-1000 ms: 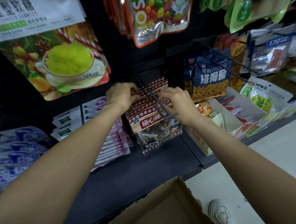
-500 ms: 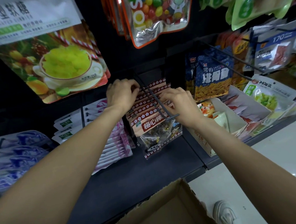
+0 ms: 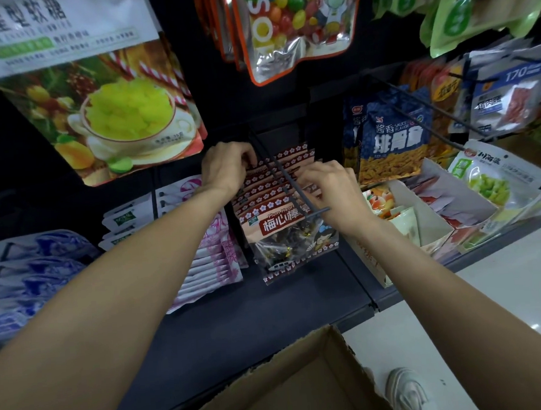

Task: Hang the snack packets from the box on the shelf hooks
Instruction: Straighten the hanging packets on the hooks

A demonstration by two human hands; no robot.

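Observation:
Several brown plum-candy packets [image 3: 288, 232] with flower borders hang in a row on a dark metal hook [image 3: 288, 181] at the shelf's middle. My left hand [image 3: 225, 166] grips the top edges of the rear packets on the left side. My right hand [image 3: 328, 188] pinches the top edges on the right side, close to the hook's tip. The front packet hangs free with its clear window showing wrapped candies. The open cardboard box [image 3: 305, 383] sits below at the bottom of the view; its inside is mostly hidden.
White-pink packets [image 3: 212, 256] hang left of the hook, blue packets [image 3: 20, 277] farther left. Blue rib-snack bags [image 3: 395, 137] hang right, above a white display carton [image 3: 422, 221]. A large fruit-candy bag [image 3: 98, 98] and jelly-bean bags [image 3: 296, 22] hang overhead. My shoe [image 3: 410, 392] is on the floor.
Both hands stayed on the packet tops and shifted only slightly; the camera view drifted a little.

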